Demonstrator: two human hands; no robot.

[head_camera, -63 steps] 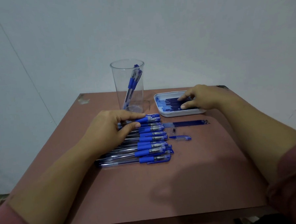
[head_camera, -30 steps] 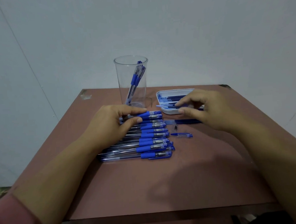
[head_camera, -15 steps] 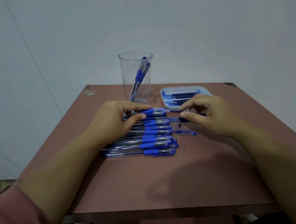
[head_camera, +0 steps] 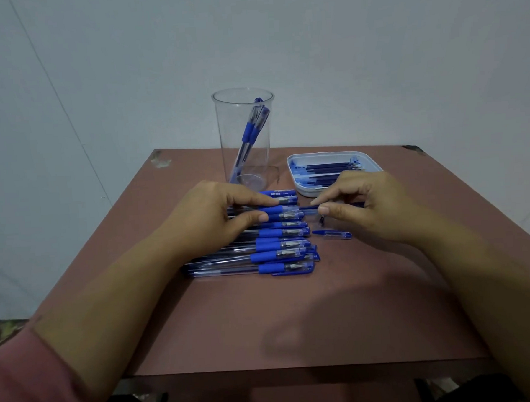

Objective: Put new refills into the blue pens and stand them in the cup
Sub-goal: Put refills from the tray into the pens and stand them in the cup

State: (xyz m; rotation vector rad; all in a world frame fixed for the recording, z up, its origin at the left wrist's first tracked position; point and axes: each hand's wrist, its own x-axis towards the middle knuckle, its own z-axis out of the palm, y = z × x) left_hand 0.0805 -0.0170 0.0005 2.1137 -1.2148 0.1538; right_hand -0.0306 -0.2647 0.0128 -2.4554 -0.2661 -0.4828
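A row of several blue pens lies side by side on the brown table. My left hand pinches one pen near the far end of the row, thumb and forefinger on its blue grip. My right hand pinches a thin dark blue refill, whose tip sits at that pen's open end. The clear plastic cup stands behind, with two blue pens leaning inside. A white tray at the back right holds several refills.
A loose blue pen cap and a small dark part lie on the table just right of the row. The table's near edge runs below my forearms. A pale wall stands behind the table.
My right hand left the tray with a refill and brought it leftward to the pen that my left hand holds. The left hand stayed on the row.
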